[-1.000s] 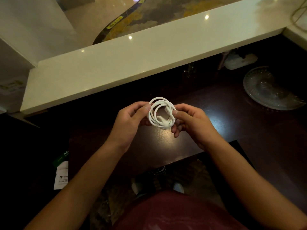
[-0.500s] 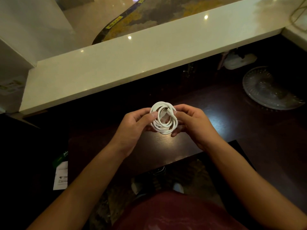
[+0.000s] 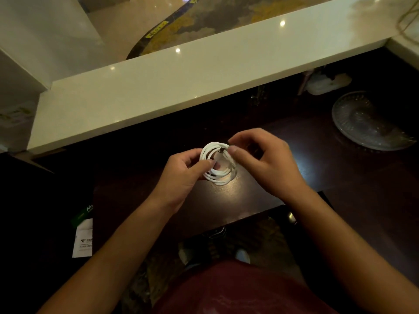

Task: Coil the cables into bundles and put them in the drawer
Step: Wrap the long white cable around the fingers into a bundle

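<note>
A white cable (image 3: pixel 218 172) is wound into a small round coil just above the dark wooden desk (image 3: pixel 249 196). My left hand (image 3: pixel 183 175) pinches the coil's left side between thumb and fingers. My right hand (image 3: pixel 263 164) pinches the plug end at the coil's upper right with thumb and forefinger, its other fingers curled. No drawer is in view.
A long cream counter ledge (image 3: pixel 181 87) runs across behind the desk. A clear glass plate (image 3: pixel 369 123) lies at the right, with a white object (image 3: pixel 328 83) behind it. A paper leaflet (image 3: pixel 84 241) sits low on the left. Feet show under the desk edge.
The coil has been drawn tighter and lowered toward the desk. My right hand has shifted from the coil's right side up to the plug end at its top.
</note>
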Tool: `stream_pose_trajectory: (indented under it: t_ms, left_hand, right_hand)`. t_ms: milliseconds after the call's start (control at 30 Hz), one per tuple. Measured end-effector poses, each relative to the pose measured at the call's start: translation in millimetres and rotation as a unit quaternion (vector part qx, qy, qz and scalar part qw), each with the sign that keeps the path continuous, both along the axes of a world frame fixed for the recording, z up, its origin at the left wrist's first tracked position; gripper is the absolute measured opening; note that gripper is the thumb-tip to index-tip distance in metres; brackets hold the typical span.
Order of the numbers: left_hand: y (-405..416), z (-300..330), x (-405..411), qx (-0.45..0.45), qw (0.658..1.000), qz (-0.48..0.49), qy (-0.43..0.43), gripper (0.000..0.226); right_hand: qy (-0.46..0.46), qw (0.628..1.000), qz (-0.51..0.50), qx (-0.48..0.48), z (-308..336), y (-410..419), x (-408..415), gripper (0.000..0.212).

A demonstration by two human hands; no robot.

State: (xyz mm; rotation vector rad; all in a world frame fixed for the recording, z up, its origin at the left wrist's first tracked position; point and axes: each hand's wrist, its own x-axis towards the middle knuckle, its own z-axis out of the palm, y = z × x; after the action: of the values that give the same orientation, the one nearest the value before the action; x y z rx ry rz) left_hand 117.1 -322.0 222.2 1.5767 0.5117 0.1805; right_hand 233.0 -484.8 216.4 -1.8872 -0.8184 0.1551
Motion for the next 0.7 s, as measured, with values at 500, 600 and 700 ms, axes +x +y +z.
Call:
stream_pose_trajectory:
  t_ms: [500,600,700]
  left_hand:
    - [-1,0,0,0.135,0.985,-0.094,0.042,0.018]
    - [0,0,0,0.136,0.985,-0.093,0.046,0.02]
    - [2,-2,-1,0.127,0.988,-0.067,0.053,0.02]
  right_hand:
    - [0.012,0.999,0.042,0.009,-4,15,0,0.007]
    - [0.024,0.999,0.013,0.024,-3,13,1,0.003]
    - [0.042,0.998,-0.017,0.039,-3,10,3,0.003]
